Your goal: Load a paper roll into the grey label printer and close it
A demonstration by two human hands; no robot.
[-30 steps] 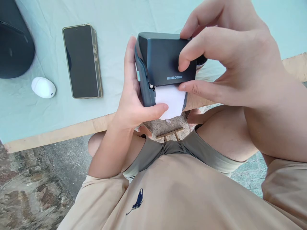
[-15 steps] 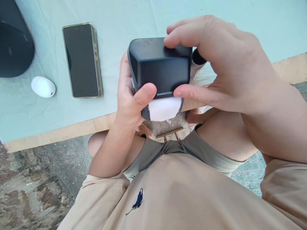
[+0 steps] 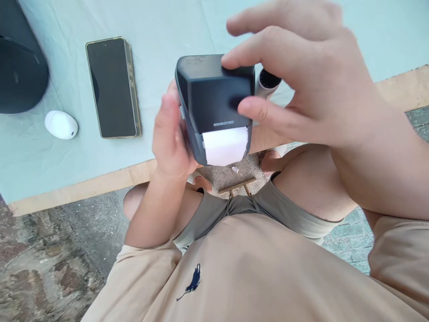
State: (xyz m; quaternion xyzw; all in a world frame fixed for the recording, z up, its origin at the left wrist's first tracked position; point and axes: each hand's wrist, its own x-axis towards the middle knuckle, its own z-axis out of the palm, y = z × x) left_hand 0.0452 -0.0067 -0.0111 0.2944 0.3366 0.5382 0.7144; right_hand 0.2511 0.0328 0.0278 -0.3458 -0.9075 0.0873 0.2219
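A black NIIMBOT label printer [image 3: 221, 98] sits in my left hand [image 3: 172, 138], held up over the table's front edge. The palm and fingers are around its left side and underneath, partly hidden, while the thumb points up off the front. White label paper [image 3: 226, 146] sticks out below the lid. My right hand [image 3: 301, 76] is at the printer's upper right with its fingers apart. Its index fingertip is at the lid's top edge, and the thumb hovers at or just off the front face. Behind the printer is a pale cylinder with a dark end [image 3: 268, 85].
On the pale blue table cover [image 3: 161, 27] lie a smartphone [image 3: 112, 89] in a clear case and a white rounded case [image 3: 60, 124]. A large black object [image 3: 22, 67] stands at the far left. The wooden table edge [image 3: 87, 184] runs below.
My left thumb has lifted off the printer's front. My right thumb has come away from the lower lid edge, and the right fingers have spread. The printer has shifted slightly left.
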